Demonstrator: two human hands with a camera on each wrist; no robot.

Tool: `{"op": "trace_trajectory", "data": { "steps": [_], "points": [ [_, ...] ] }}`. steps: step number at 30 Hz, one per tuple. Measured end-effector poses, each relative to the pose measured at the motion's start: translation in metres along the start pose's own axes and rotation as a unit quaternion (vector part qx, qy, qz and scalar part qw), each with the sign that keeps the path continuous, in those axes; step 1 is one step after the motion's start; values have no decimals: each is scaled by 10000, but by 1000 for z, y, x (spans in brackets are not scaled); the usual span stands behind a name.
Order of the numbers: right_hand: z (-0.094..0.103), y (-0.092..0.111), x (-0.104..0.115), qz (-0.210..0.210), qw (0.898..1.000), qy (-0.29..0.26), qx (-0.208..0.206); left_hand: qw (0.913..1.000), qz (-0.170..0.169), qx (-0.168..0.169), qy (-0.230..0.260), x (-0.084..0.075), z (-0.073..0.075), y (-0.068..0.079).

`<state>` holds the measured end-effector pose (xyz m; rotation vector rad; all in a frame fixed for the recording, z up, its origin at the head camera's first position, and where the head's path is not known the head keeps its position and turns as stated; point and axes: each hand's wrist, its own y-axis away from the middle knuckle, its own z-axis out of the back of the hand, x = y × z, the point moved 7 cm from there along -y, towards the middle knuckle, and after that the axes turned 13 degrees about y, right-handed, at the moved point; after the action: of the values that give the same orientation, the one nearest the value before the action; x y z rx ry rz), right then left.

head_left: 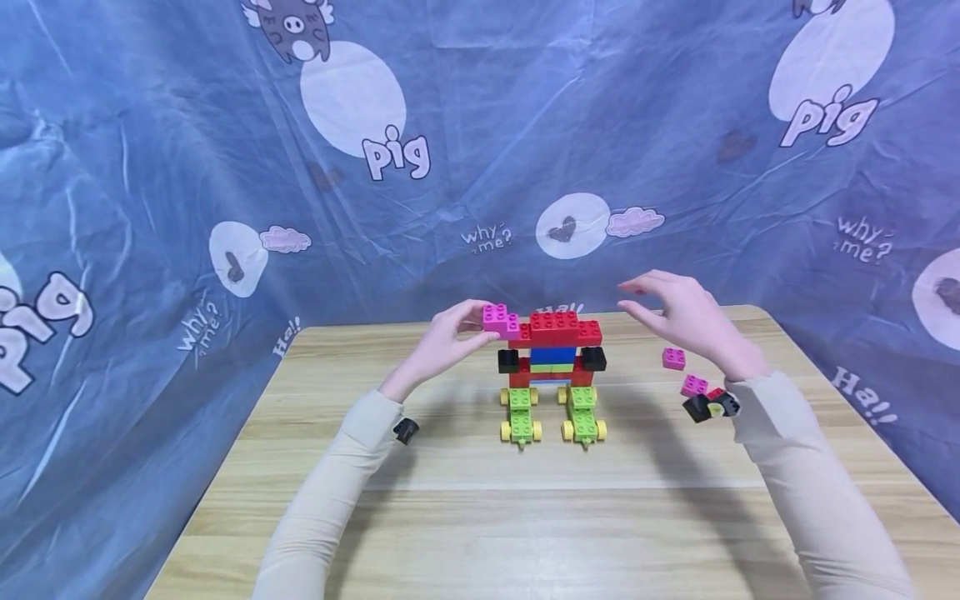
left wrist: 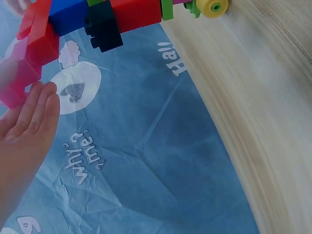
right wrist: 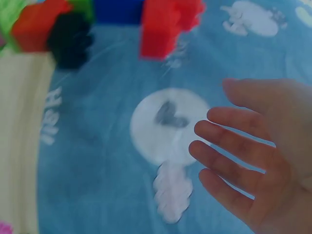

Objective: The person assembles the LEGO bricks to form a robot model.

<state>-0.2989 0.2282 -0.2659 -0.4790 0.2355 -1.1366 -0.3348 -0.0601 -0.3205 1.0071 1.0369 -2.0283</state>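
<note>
A brick figure stands on the table, its top made of red bricks [head_left: 553, 332] over a blue brick [head_left: 553, 356]. Black bricks [head_left: 594, 359] stick out at both sides, and two green wheeled bases [head_left: 521, 421] with yellow wheels form the bottom. Stepped pink bricks [head_left: 497, 320] sit at the left end of the red row. My left hand [head_left: 448, 337] pinches these pink bricks [left wrist: 28, 70] between thumb and fingers. My right hand [head_left: 686, 315] hovers in the air right of the figure, holding nothing, its fingers [right wrist: 229, 136] spread and relaxed.
Two loose pink bricks [head_left: 673, 358] lie on the table [head_left: 480, 533] below the right hand. Close to the right wrist is a cluster of black, red and green pieces [head_left: 711, 406]. A small black piece [head_left: 406, 430] lies by the left wrist. Blue printed cloth [head_left: 480, 100] hangs behind.
</note>
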Motion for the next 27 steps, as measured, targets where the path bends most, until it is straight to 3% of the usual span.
{"op": "trace_trajectory", "data": {
  "steps": [14,21,27],
  "points": [
    [-39,56,-53,-282,9916,693,1059,9998,-141,-7,-155,0,-2,3],
    [-66,84,-80,-279,9847,646,1596,9997,-89,-26,-214,1,-2,4],
    [-84,97,-88,-159,9824,408,1818,9997,-36,-38,-250,1,-2,5]
  ]
}}
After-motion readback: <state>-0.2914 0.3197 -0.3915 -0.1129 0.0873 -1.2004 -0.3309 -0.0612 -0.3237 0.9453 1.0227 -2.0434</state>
